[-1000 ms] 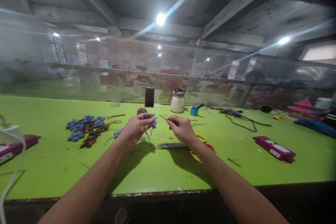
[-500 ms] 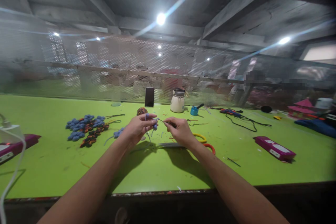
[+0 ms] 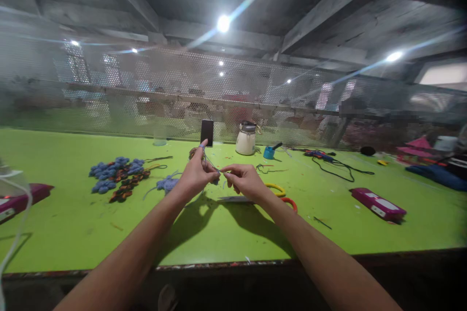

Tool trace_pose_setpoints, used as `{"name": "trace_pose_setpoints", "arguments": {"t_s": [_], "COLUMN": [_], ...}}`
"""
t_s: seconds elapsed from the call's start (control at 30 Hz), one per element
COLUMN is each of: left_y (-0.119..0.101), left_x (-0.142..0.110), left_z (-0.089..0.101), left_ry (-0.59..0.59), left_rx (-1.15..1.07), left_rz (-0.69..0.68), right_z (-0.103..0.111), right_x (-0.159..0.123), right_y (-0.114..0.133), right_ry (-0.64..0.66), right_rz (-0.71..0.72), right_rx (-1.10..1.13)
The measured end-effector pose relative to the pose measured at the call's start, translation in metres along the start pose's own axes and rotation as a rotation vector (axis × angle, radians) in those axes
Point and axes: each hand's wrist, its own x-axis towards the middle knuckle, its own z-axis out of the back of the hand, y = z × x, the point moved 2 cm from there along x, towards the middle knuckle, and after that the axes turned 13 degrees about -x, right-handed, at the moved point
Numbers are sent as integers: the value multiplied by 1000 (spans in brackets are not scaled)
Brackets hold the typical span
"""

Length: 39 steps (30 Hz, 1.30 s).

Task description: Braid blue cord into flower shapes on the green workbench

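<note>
My left hand (image 3: 196, 172) pinches a small blue-purple crochet piece (image 3: 216, 180) between thumb and fingers. Its index finger points up, with blue yarn (image 3: 205, 154) wound round it. Close on the right, my right hand (image 3: 245, 180) is closed on a thin crochet hook (image 3: 222, 171), whose tip meets the work; its handle is hidden in the fingers. Below the right hand lie scissors (image 3: 235, 199) with red and yellow handles. Left of my left hand rests more blue yarn work (image 3: 168, 183). A multicoloured yarn ball (image 3: 191, 153) is partly hidden behind that hand.
Blue crochet flowers (image 3: 105, 170) and orange-black ones (image 3: 129, 187) lie at the left. A phone (image 3: 206, 132), a pale jar (image 3: 245, 142) and a blue pot (image 3: 269, 153) stand at the back. A purple box (image 3: 378, 205) and dark cords (image 3: 339, 165) are on the right.
My left hand has turned, its index finger now raised with the yarn stretched from it. My right hand has moved slightly left, closer to the crochet piece, and less of the hook shows.
</note>
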Motion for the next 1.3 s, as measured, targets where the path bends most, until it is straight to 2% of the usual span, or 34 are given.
{"name": "trace_pose_setpoints", "arguments": {"t_s": [0.1,0.2,0.3,0.37,0.47,0.53,0.63,0.8,0.97,1.3], "left_y": [-3,-8,-11,-12,-10,-9,-12,-18,-16,-13], "left_x": [-3,-9,-14,-14,-9,-6,-5,-6,-6,-3], "left_z": [-2,-8,-15,-15,-11,-8,-4,-2,-1,2], "left_ry": [-27,-58,-83,-122,-148,-107,-13,34,51,53], "left_rx": [181,421,484,357,-36,-266,-438,-481,-472,-417], "left_rz": [-48,-160,-288,-298,-136,-13,89,142,157,170], "right_z": [-3,-7,-11,-14,-15,-14,-9,-3,-4,-7], "right_x": [1,1,0,-1,-1,-2,-2,-3,-4,-5], "right_y": [-3,-4,-2,-1,0,1,4,8,7,7], "right_ry": [29,50,71,59,8,-24,-83,-104,-93,-32], "right_rz": [-82,-195,-257,-230,-163,-121,-31,92,65,-14], "right_rx": [127,339,576,687,734,677,548,437,398,481]}}
